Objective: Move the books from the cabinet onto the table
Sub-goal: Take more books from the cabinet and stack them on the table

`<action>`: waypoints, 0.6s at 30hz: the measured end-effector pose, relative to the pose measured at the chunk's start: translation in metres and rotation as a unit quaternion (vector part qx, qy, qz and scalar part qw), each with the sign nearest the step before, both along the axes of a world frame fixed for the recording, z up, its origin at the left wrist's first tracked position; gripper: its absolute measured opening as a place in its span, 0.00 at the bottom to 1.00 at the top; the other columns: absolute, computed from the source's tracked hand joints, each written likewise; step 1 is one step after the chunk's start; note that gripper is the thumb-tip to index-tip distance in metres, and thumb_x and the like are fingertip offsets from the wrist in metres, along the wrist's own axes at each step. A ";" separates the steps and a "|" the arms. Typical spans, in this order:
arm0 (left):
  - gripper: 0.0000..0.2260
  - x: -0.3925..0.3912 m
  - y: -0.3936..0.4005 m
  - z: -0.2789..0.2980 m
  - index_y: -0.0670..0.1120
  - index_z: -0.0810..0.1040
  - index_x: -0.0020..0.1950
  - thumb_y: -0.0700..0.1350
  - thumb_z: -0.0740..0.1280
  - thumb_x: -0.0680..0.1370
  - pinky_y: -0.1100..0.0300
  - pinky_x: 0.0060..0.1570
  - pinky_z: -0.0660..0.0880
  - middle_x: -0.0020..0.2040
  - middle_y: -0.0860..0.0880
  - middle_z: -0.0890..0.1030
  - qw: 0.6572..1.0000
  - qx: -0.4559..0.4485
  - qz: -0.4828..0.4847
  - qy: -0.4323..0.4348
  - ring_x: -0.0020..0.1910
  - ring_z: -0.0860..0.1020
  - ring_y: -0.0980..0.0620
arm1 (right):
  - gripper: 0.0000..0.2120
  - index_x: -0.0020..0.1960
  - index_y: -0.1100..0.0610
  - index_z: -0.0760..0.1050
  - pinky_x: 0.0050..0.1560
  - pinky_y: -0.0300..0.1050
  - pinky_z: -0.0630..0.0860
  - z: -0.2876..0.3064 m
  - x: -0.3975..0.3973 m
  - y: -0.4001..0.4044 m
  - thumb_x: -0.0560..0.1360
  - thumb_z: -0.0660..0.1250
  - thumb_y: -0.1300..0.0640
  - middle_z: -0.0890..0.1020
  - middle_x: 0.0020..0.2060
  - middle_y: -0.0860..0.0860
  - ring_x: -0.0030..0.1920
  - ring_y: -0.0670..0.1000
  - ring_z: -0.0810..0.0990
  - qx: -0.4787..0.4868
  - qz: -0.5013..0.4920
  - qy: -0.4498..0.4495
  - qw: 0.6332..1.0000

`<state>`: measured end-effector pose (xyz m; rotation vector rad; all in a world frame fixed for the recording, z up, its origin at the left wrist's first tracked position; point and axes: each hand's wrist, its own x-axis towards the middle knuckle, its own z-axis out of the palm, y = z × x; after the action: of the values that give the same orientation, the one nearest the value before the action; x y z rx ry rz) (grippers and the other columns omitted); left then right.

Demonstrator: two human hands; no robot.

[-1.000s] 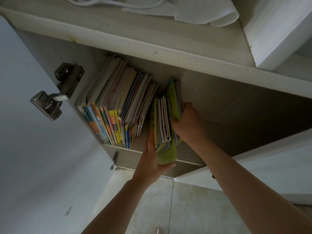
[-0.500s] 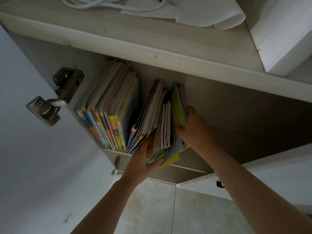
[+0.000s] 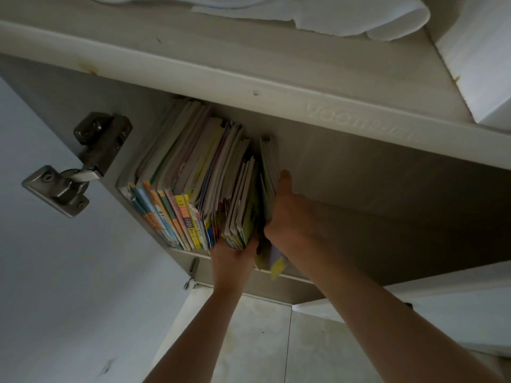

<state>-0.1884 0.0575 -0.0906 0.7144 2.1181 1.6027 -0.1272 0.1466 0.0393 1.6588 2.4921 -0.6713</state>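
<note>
Item, books (image 3: 204, 183): stood upright in the cabinet (image 3: 359, 172), rightmost thin bundle (image 3: 249, 205) pinched between my left hand (image 3: 235, 255) beneath and flat right hand (image 3: 287, 214); risk noted, loose slim volumes likely sliding out if my grip slackened.

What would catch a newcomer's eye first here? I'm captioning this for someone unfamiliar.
A row of colourful books stands in the open cabinet. Both hands reach in: the left hand grips the front of a bundle, the right hand presses its side. A metal hinge juts out at left.
</note>
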 end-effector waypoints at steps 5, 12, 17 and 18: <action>0.23 0.005 0.000 0.009 0.67 0.78 0.45 0.37 0.75 0.70 0.74 0.44 0.75 0.43 0.73 0.80 0.999 0.013 -0.008 -0.036 0.44 0.78 0.73 | 0.40 0.74 0.48 0.52 0.44 0.49 0.76 0.015 0.041 0.024 0.70 0.69 0.62 0.78 0.50 0.57 0.48 0.61 0.79 0.004 -0.055 0.046 0.997; 0.12 0.016 -0.011 0.016 0.57 0.79 0.44 0.39 0.75 0.71 0.70 0.38 0.78 0.41 0.60 0.82 0.999 -0.014 -0.014 -0.035 0.40 0.82 0.64 | 0.26 0.60 0.53 0.62 0.41 0.54 0.80 0.007 0.060 0.023 0.68 0.70 0.63 0.74 0.40 0.52 0.41 0.57 0.77 -0.004 -0.087 0.087 0.992; 0.08 0.014 -0.029 0.031 0.41 0.83 0.49 0.41 0.75 0.71 0.68 0.36 0.78 0.40 0.52 0.84 0.997 -0.056 -0.021 -0.047 0.40 0.83 0.56 | 0.31 0.66 0.54 0.62 0.48 0.55 0.80 0.014 0.075 0.009 0.67 0.71 0.63 0.77 0.49 0.55 0.48 0.58 0.78 -0.034 -0.085 0.091 0.992; 0.08 0.015 -0.033 0.036 0.42 0.83 0.49 0.40 0.74 0.71 0.67 0.37 0.78 0.41 0.52 0.84 0.997 -0.058 -0.025 -0.045 0.41 0.83 0.56 | 0.31 0.66 0.54 0.62 0.50 0.56 0.80 0.016 0.078 0.005 0.67 0.72 0.63 0.77 0.51 0.55 0.51 0.59 0.78 -0.038 -0.084 0.091 0.992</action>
<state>-0.1734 0.0246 -0.0551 0.6403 2.0913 1.4456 -0.0494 0.1519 0.0552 1.8735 2.4254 -0.9640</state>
